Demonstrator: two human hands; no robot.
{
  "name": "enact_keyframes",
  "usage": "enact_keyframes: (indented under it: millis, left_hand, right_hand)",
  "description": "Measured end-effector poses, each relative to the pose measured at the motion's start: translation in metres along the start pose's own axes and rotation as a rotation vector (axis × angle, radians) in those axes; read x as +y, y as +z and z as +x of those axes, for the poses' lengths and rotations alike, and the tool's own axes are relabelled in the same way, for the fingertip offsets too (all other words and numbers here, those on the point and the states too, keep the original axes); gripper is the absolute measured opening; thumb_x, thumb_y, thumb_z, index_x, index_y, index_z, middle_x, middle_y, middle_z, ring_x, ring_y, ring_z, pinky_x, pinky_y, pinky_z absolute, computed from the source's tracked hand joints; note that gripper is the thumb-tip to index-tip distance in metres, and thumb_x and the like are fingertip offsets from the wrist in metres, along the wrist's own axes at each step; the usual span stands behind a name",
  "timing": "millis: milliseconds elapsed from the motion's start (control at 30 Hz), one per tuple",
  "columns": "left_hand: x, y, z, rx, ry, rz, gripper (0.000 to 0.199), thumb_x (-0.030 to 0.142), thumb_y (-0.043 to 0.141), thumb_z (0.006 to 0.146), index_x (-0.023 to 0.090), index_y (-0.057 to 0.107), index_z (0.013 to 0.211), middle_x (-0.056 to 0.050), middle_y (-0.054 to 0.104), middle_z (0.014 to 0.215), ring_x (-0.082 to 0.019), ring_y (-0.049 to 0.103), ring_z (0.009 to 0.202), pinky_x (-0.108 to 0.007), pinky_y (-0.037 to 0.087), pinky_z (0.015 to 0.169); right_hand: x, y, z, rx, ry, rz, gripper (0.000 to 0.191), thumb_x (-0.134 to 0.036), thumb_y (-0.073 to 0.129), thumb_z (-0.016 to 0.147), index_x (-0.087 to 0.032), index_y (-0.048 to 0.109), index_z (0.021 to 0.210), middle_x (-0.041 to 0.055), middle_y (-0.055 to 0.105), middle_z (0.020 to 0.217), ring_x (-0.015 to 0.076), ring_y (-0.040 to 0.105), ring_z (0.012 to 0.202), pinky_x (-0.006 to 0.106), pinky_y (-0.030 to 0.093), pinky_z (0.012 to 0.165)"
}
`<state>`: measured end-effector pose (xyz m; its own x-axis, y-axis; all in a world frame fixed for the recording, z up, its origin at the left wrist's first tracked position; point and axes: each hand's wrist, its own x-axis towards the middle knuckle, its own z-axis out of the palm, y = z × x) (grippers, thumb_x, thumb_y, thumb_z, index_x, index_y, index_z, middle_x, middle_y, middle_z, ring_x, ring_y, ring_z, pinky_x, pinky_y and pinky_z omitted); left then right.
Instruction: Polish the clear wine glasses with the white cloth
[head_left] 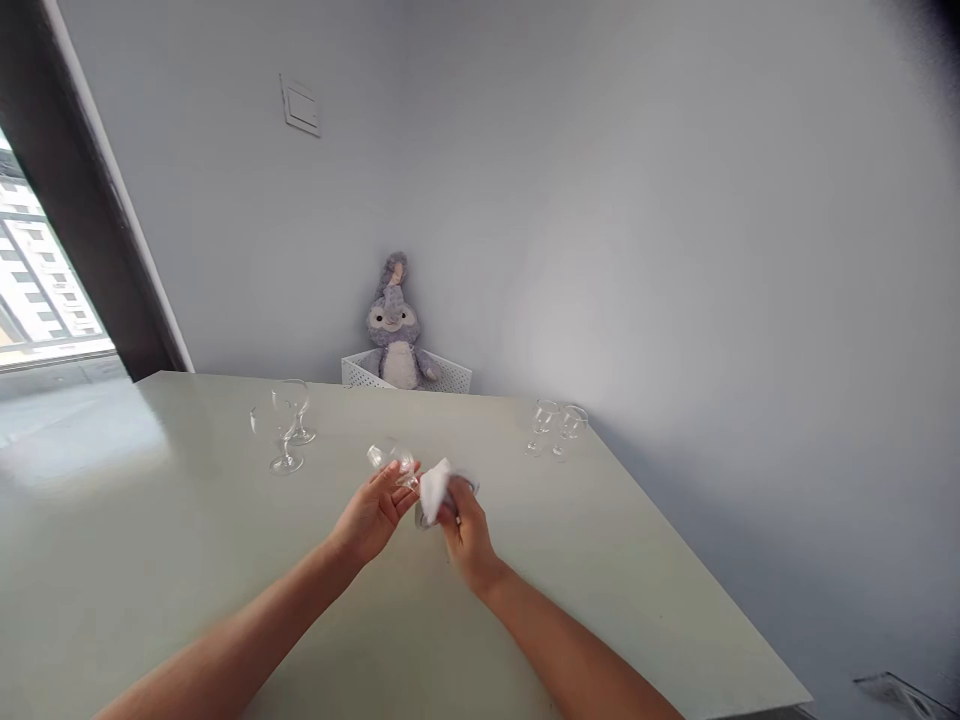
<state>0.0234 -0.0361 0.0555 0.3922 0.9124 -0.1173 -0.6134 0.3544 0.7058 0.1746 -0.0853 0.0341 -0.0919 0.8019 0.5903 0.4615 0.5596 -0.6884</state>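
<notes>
My left hand [373,517] is closed around a clear wine glass [391,456], which lies tilted with its bowl pointing left. A white cloth [433,492] is gripped in my right hand [469,535], pressed near the foot end of that glass. The cloth and the fingers around it are slightly blurred, and the foot is largely covered. Both hands are above the middle of the pale table [360,640].
Two stemmed glasses, a nearer one [286,463] and a farther one [301,436], stand at the left. Two more, one left [544,418] and one right [573,424], stand near the right edge. A plush toy [399,365] sits in a white basket [452,378] behind the table.
</notes>
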Motion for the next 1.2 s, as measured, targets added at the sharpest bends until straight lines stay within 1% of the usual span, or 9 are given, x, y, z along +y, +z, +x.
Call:
enact_keyframes:
  millis: [67, 200, 333, 433, 600, 767, 867, 967, 1200]
  left_hand:
    - [0.003, 0.006, -0.004, 0.056, 0.151, 0.033, 0.026, 0.026, 0.065, 0.073, 0.02, 0.051, 0.094, -0.005, 0.062, 0.103, -0.019, 0.063, 0.089, -0.032, 0.05, 0.082]
    - [0.01, 0.013, -0.009, 0.093, 0.342, 0.227, 0.046, 0.028, 0.068, 0.069, 0.025, 0.042, 0.107, -0.005, 0.057, 0.11, -0.021, 0.064, 0.087, -0.041, 0.048, 0.083]
    - [0.023, 0.013, -0.008, 0.1, 0.523, 0.382, 0.053, 0.032, 0.068, 0.068, 0.026, 0.036, 0.111, -0.006, 0.053, 0.113, -0.021, 0.064, 0.085, -0.044, 0.048, 0.082]
    - [0.033, 0.012, -0.008, 0.143, 0.626, 0.457, 0.056, 0.032, 0.068, 0.068, 0.028, 0.033, 0.112, -0.007, 0.05, 0.116, -0.021, 0.063, 0.087, -0.044, 0.048, 0.083]
    - [0.024, 0.027, -0.006, 0.096, 0.589, 0.53, 0.06, 0.03, 0.069, 0.066, 0.027, 0.032, 0.113, -0.007, 0.049, 0.116, -0.022, 0.062, 0.093, -0.041, 0.047, 0.084]
    - [-0.009, 0.061, -0.004, -0.068, 0.473, 0.625, 0.06, 0.027, 0.065, 0.071, 0.028, 0.031, 0.121, -0.009, 0.048, 0.122, -0.021, 0.059, 0.099, -0.039, 0.044, 0.088]
    - [-0.017, 0.068, -0.007, -0.127, 0.46, 0.794, 0.068, 0.023, 0.066, 0.069, 0.031, 0.03, 0.127, -0.008, 0.042, 0.131, -0.023, 0.052, 0.109, -0.04, 0.04, 0.093]
    - [-0.013, 0.052, -0.011, -0.081, 0.54, 0.913, 0.065, 0.023, 0.067, 0.067, 0.03, 0.038, 0.125, -0.006, 0.043, 0.13, -0.023, 0.045, 0.116, -0.04, 0.033, 0.099]
    - [0.006, -0.035, -0.01, 0.344, 0.688, 1.087, 0.04, 0.036, 0.054, 0.076, 0.025, 0.043, 0.113, -0.006, 0.055, 0.106, -0.02, 0.056, 0.092, -0.037, 0.046, 0.08]
  right_hand:
    - [0.004, 0.005, 0.0, 0.041, 0.192, 0.115, 0.029, -0.036, 0.033, 0.091, -0.02, 0.051, 0.106, 0.0041, 0.057, 0.085, 0.0141, 0.054, 0.072, 0.026, 0.048, 0.06]
    - [0.003, 0.016, 0.0, -0.058, 0.568, 0.4, 0.035, -0.05, 0.041, 0.083, -0.019, 0.052, 0.093, -0.0028, 0.05, 0.063, 0.0094, 0.048, 0.044, 0.019, 0.035, 0.035]
    - [-0.011, 0.012, -0.007, -0.375, 0.792, 0.575, 0.043, -0.057, 0.041, 0.08, -0.02, 0.051, 0.099, -0.0035, 0.051, 0.059, 0.011, 0.049, 0.036, 0.021, 0.032, 0.033]
    - [-0.022, -0.006, -0.009, -0.52, 0.649, 0.369, 0.044, -0.056, 0.043, 0.08, -0.023, 0.055, 0.105, 0.0006, 0.06, 0.072, 0.01, 0.049, 0.04, 0.024, 0.036, 0.042]
    - [-0.027, -0.036, 0.014, -0.1, 0.234, -0.322, 0.032, -0.045, 0.048, 0.082, -0.026, 0.06, 0.104, 0.0049, 0.058, 0.091, 0.0155, 0.055, 0.066, 0.028, 0.038, 0.061]
    - [-0.017, -0.035, 0.03, -0.134, 0.212, -0.542, 0.025, -0.038, 0.044, 0.084, -0.023, 0.063, 0.093, 0.0025, 0.06, 0.075, 0.0147, 0.053, 0.061, 0.025, 0.031, 0.055]
    - [0.002, -0.042, 0.022, -0.138, 0.353, -0.62, 0.025, -0.034, 0.043, 0.084, -0.021, 0.064, 0.077, 0.0014, 0.062, 0.07, 0.0135, 0.054, 0.061, 0.023, 0.03, 0.054]
    - [0.032, -0.072, 0.01, -0.062, 0.532, -0.698, 0.028, -0.033, 0.044, 0.083, -0.019, 0.063, 0.068, 0.0022, 0.063, 0.068, 0.0142, 0.055, 0.064, 0.023, 0.031, 0.056]
    - [0.102, -0.158, -0.008, 0.099, 0.866, -0.83, 0.03, -0.034, 0.041, 0.083, -0.016, 0.062, 0.07, 0.0066, 0.064, 0.073, 0.0172, 0.057, 0.067, 0.023, 0.03, 0.052]
